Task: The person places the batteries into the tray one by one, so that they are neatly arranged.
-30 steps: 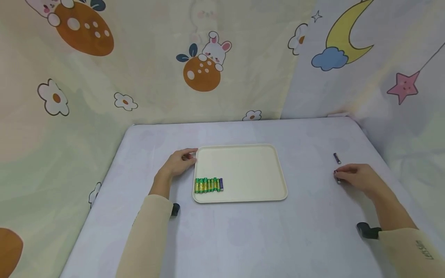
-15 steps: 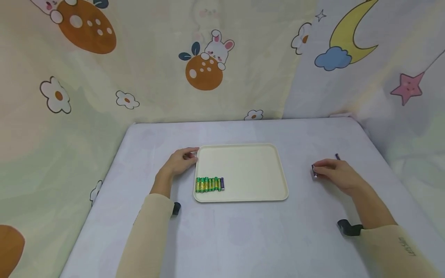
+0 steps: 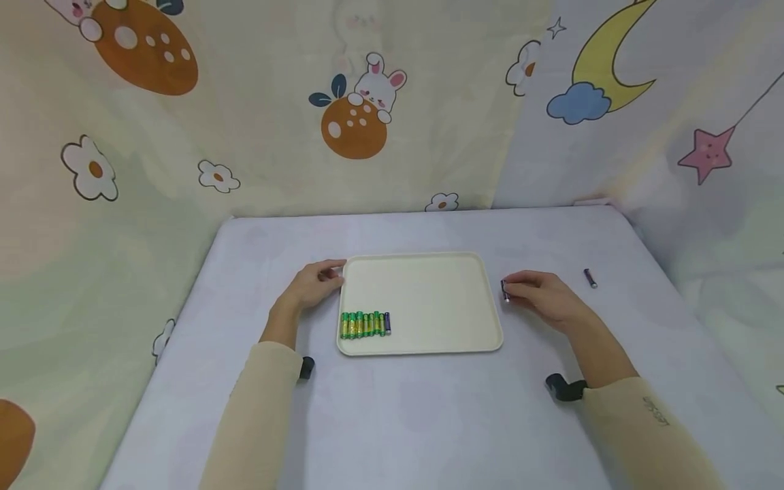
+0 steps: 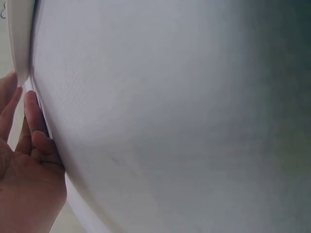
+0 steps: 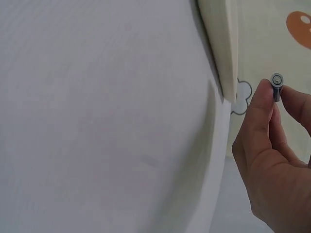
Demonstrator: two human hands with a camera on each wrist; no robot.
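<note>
My right hand (image 3: 545,297) pinches a small dark battery (image 3: 505,292) between thumb and fingers, just right of the cream tray (image 3: 431,299). In the right wrist view, the battery's metal end (image 5: 277,80) faces the camera. My left hand (image 3: 311,283) touches the tray's left rim near the far corner, its fingertips at the edge in the left wrist view. Several green-and-yellow batteries (image 3: 360,325) lie side by side in the tray's near left corner. At the right end of that row lies one dark purple battery (image 3: 387,323).
Another dark battery (image 3: 590,278) lies on the white-covered table (image 3: 429,415), to the right beyond my right hand. Patterned cloth (image 3: 269,102) hangs behind the table and along its sides. Black wrist cameras (image 3: 565,388) stick out by both sleeves.
My right hand has picked up a dark battery from the table's right side and carried it left to beside the tray. My left hand stays at the tray's rim.
</note>
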